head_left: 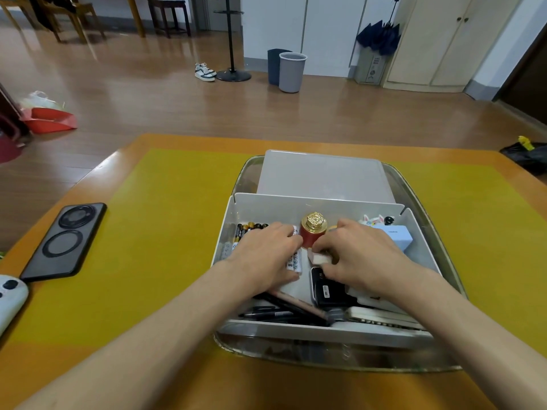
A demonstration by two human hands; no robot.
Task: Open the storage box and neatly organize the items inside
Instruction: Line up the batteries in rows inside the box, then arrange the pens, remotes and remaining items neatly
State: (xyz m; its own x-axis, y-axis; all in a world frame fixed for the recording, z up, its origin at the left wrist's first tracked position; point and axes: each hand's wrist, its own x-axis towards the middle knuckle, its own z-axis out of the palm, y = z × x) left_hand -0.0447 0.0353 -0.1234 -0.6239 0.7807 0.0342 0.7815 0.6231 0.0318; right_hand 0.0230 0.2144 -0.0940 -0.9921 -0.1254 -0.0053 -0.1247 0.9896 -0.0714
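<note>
A white storage box stands open on a clear tray, its lid lying behind it. Both hands are inside the box. My left hand rests palm down over a row of batteries at the left. My right hand pinches a small white eraser-like block with its fingertips. Between the hands stands a red jar with a gold cap. A black device, pens and a pale blue box also lie inside.
A black phone lies face down on the yellow mat at the left, with a white controller at the table's left edge. The orange table edge runs along the front. Bins and shoes stand on the floor beyond.
</note>
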